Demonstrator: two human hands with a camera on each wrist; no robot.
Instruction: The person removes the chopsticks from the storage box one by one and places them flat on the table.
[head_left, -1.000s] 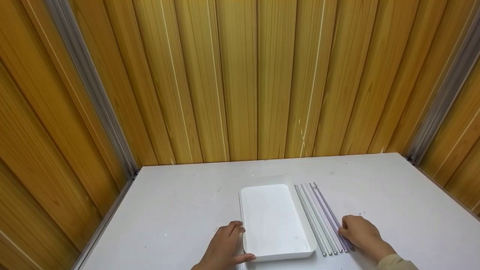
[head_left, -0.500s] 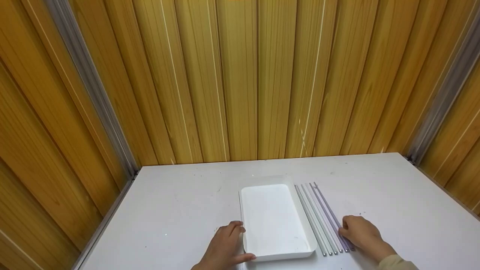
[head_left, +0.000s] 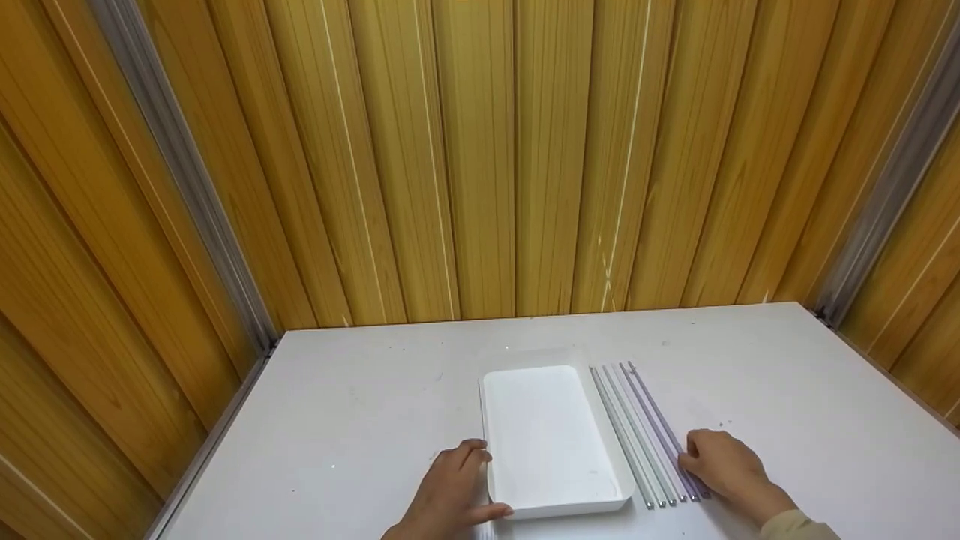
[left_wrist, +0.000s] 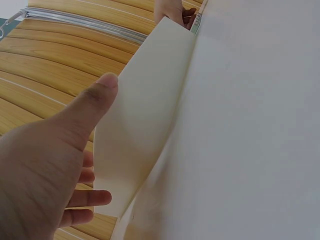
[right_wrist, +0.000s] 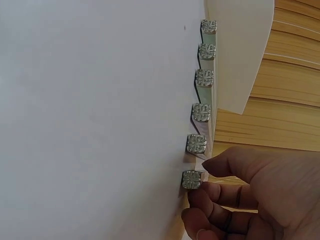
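A shallow white rectangular tray (head_left: 551, 435) lies on the white table. My left hand (head_left: 448, 484) holds its near left corner, fingers at the left rim and thumb at the near rim. In the left wrist view the thumb (left_wrist: 102, 90) lies along the edge of the tray wall (left_wrist: 145, 95). Right of the tray, several chopsticks lie side by side, pale green ones (head_left: 622, 435) nearest it and purple ones (head_left: 660, 420) outermost. My right hand (head_left: 724, 461) pinches the outermost purple chopstick near its silver patterned end (right_wrist: 191, 179) between thumb and forefinger.
The white table (head_left: 360, 420) runs back to a wood-patterned wall (head_left: 480, 165), with more such panels left and right. Grey metal posts (head_left: 187, 172) stand at the corners. Small dark specks (head_left: 724, 423) dot the tabletop.
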